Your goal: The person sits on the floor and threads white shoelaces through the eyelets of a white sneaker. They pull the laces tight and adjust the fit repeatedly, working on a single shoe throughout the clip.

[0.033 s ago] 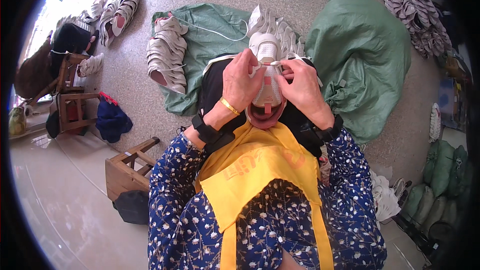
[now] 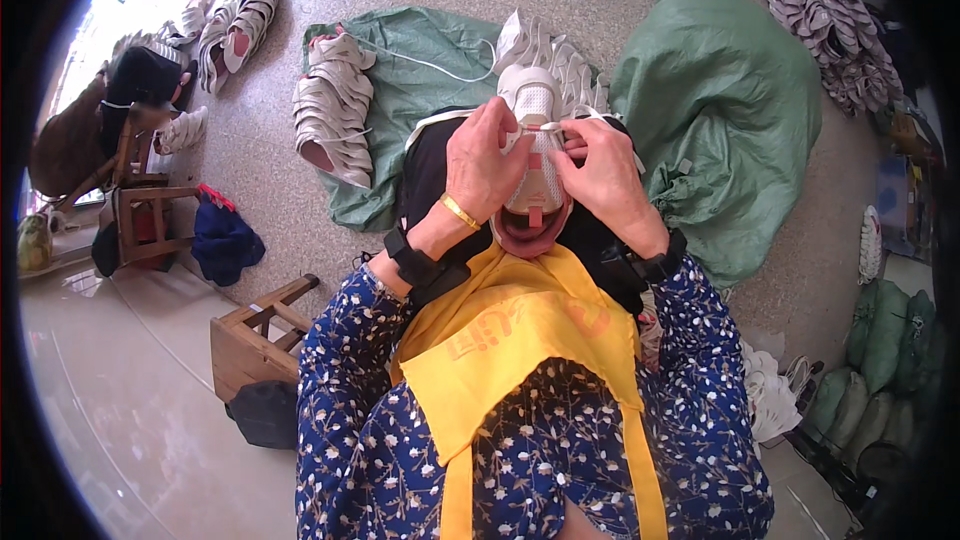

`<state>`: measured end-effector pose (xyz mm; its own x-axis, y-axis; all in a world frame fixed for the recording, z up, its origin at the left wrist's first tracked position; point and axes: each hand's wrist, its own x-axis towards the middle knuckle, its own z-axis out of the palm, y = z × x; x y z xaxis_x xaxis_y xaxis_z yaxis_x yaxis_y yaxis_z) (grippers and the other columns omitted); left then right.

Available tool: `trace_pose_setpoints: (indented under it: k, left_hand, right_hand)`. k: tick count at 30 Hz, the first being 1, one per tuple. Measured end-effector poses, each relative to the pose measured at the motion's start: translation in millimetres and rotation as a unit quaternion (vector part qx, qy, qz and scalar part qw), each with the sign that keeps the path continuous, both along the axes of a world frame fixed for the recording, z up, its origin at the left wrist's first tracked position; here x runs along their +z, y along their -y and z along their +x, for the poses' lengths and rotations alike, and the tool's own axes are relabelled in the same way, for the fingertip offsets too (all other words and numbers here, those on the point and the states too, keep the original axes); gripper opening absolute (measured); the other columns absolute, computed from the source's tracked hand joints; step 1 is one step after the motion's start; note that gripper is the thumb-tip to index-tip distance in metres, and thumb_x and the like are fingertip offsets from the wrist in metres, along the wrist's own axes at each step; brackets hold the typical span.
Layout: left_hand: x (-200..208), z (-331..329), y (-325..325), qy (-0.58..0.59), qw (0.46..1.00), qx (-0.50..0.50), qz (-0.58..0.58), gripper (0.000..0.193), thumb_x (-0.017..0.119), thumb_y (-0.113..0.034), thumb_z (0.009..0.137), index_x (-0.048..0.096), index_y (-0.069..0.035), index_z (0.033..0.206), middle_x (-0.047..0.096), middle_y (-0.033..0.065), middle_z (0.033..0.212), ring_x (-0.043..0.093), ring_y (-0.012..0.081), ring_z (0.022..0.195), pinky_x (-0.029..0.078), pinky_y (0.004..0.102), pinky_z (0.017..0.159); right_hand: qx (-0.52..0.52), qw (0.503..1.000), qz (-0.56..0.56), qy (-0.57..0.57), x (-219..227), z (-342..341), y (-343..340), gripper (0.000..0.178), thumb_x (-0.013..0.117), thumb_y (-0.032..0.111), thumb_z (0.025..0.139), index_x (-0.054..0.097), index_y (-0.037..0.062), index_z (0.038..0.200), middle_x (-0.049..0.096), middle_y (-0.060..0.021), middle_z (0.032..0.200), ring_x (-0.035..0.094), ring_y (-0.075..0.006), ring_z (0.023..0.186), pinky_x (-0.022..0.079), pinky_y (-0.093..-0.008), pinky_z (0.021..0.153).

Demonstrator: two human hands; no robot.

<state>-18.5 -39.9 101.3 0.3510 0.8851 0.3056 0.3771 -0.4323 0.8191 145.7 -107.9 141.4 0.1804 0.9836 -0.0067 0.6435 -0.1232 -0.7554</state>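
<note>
A white mesh shoe upper (image 2: 540, 100) with a pinkish lining lies across my lap, its toe pointing away and its opening toward me. My left hand (image 2: 482, 162) is closed at the left lace edge, pinching a white shoelace. From the other side my right hand (image 2: 605, 168) pinches the same shoelace (image 2: 570, 125), which crosses over the tongue (image 2: 535, 180) between my fingertips. A small pink tab shows on the tongue below my fingers. My fingers hide the lace holes at both sides.
Stacked white shoe uppers (image 2: 335, 110) lie on a green sheet (image 2: 430, 50) ahead on the left. A bulging green sack (image 2: 720, 130) stands on the right. A wooden stool (image 2: 255, 340) is at my left; more upper bundles (image 2: 835, 35) lie far right.
Both my hands and the shoe upper stay in place. At the far left, a blurred skin-toned shape has appeared beside the dark clothing near the wooden seat.
</note>
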Motion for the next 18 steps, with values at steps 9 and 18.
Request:
trace_pose_setpoints:
  k: [9, 18]
  left_hand:
    - [0.4, 24.6, -0.3, -0.086, 0.996, -0.015, 0.010, 0.031, 0.078, -0.017, 0.075, 0.054, -0.005, 0.091, 0.060, 0.0128, 0.080, 0.063, 0.0359, 0.079, 0.049, 0.0455, 0.066]
    - [-6.0, 26.8, 3.9, -0.105, 0.994, -0.033, 0.006, 0.025, 0.072, -0.013, 0.077, 0.055, -0.006, 0.093, 0.059, 0.0129, 0.084, 0.063, 0.0371, 0.082, 0.050, 0.0470, 0.070]
  right_hand:
    - [0.000, 0.984, 0.090, 0.154, -23.7, -2.9, -3.6, 0.023, 0.063, -0.001, 0.079, 0.064, -0.0046, 0.102, 0.065, -0.0233, 0.091, 0.064, -0.0417, 0.091, 0.052, -0.0496, 0.081]
    - [-0.019, 0.993, 0.088, 0.078, -33.0, 7.7, -1.9, 0.016, 0.065, 0.000, 0.084, 0.069, -0.0040, 0.099, 0.072, -0.0209, 0.090, 0.071, -0.0367, 0.086, 0.055, -0.0424, 0.078]
